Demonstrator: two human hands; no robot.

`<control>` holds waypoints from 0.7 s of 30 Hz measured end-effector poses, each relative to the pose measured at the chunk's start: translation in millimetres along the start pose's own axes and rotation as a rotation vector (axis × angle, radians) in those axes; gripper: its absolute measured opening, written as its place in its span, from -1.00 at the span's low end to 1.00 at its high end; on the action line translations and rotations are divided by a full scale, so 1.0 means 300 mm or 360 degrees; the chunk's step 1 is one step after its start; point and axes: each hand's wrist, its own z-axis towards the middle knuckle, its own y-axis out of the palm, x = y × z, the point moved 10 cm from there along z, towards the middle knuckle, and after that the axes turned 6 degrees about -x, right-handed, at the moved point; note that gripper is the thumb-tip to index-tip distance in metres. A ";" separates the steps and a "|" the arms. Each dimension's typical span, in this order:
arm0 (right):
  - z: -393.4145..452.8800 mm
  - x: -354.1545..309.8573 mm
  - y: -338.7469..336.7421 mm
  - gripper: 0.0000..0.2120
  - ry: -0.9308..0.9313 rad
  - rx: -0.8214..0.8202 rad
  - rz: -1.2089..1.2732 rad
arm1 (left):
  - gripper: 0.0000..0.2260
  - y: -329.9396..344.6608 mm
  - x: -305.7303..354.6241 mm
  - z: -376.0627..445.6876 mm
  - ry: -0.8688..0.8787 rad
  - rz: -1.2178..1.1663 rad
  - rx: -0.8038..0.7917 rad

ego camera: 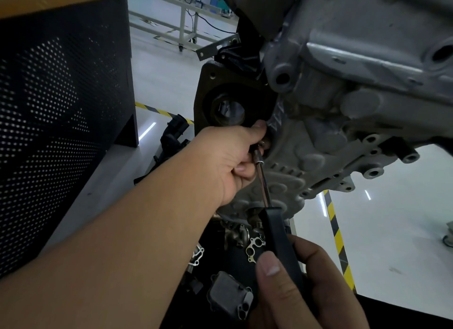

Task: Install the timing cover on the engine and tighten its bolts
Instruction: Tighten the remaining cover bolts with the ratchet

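Engine (355, 66): grey cast block, fills the upper right, hung above the floor; its lower edge runs diagonally down to the left.

Perforated panel (61, 122): black, fills the left side, wooden top edge; a strip of open white floor (166, 78) lies between it and the engine.

Timing cover (294, 166): ribbed grey casting seated against the engine's lower face, bolt lugs along its right edge, open floor beyond them.

Left hand (220, 161): reaches in from lower left, fingers curled round the head end of the tool at the cover's upper left edge, thumb pressed on the cover.

Right hand (301, 279): bottom centre, thumb and fingers clamped on the black handle.

Socket driver (263, 184): bright steel shaft, black handle, tip set at a bolt (261, 143) on the cover; the bolt is mostly hidden.

Loose parts: dark housing (230, 296) and thin metal gasket (255, 247) crowded below the engine.

Hazard tape (337, 238): yellow-black stripe on the floor at right.
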 end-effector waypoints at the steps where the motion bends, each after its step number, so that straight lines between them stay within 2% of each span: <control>1: 0.001 -0.004 0.004 -0.76 0.0003 -0.0007 0.0013 | -0.84 0.012 -0.002 -0.002 -0.0021 -0.0005 -0.0033; 8: 0.007 -0.012 -0.002 -0.72 0.0026 -0.0009 0.0063 | -0.81 0.020 0.014 -0.009 0.0037 -0.0051 -0.0006; 12: -0.009 -0.016 -0.027 -0.50 -0.0076 0.0114 -0.0083 | -0.82 0.016 0.010 -0.008 0.0052 -0.0048 0.0035; 14: -0.013 -0.013 -0.025 -0.53 -0.0056 0.0100 -0.0069 | -0.84 0.012 0.012 -0.008 0.0045 -0.0010 0.0055; 17: -0.007 -0.006 -0.016 -0.73 0.0009 0.0021 -0.0017 | -0.86 0.008 0.008 -0.008 0.0019 -0.0005 0.0051; 21: 0.002 -0.026 -0.004 -0.75 0.0052 -0.0008 0.0015 | -0.87 0.003 0.007 -0.009 0.0024 0.0004 0.0059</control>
